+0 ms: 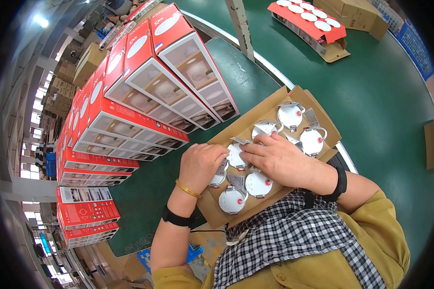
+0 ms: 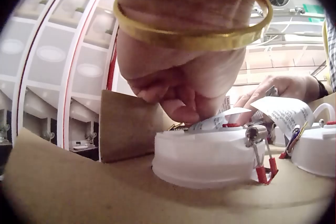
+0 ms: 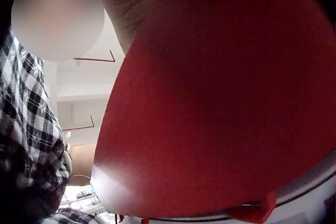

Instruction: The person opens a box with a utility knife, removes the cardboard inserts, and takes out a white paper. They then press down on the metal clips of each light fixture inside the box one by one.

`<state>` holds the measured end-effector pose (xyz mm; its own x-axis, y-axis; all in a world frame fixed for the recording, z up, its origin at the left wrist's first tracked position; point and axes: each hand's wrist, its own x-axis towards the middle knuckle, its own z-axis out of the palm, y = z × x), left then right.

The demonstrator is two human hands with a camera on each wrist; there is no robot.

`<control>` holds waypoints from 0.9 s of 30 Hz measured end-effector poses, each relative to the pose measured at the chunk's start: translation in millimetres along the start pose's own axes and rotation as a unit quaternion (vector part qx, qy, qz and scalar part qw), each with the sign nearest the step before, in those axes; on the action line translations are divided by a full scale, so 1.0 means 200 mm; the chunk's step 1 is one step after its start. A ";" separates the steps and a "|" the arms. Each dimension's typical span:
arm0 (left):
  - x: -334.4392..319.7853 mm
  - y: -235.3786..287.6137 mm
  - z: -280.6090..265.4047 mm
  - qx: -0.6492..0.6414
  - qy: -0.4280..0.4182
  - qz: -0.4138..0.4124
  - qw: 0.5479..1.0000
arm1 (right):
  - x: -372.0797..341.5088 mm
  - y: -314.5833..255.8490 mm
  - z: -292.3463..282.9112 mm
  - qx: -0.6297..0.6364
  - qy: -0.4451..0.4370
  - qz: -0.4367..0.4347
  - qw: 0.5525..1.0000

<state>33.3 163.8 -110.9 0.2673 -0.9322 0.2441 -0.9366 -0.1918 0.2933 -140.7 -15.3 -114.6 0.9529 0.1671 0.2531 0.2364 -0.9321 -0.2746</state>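
Note:
A brown cardboard tray (image 1: 255,113) carries several white round downlights with spring clips, short white cables and paper labels. My left hand (image 1: 201,166) is at the tray's left side, its fingertips at the left edge of one downlight (image 1: 236,157). In the left wrist view, the curled fingers of the left hand (image 2: 178,87) come down behind a near downlight (image 2: 207,158), at its paper label. My right hand (image 1: 279,161) lies over the middle lights, fingers extended to the right edge of that same downlight, hiding part of the others. A red surface (image 3: 220,103) fills most of the right wrist view.
Red and white printed boxes (image 1: 144,72) stand in a row along the left of the green table (image 1: 381,91). A red panel (image 1: 311,19) with white discs lies over a box at the far right, beside an open carton (image 1: 354,14). A metal post (image 1: 240,29) rises behind the tray.

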 end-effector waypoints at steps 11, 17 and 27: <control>-0.01 0.00 0.00 -0.007 0.021 0.009 1.000 | -0.01 0.00 0.01 -0.006 0.006 -0.001 1.000; 0.00 0.01 0.00 -0.005 0.014 0.012 1.000 | -0.01 0.00 0.01 -0.001 0.013 0.001 1.000; 0.00 0.01 0.01 -0.001 0.030 0.019 0.999 | -0.01 0.00 0.01 -0.006 0.018 -0.007 1.000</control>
<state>30.1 163.1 -112.3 0.2449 -0.9189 0.3092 -0.9457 -0.1562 0.2850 -141.5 -15.2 -117.9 0.9422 0.1684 0.2896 0.2468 -0.9335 -0.2601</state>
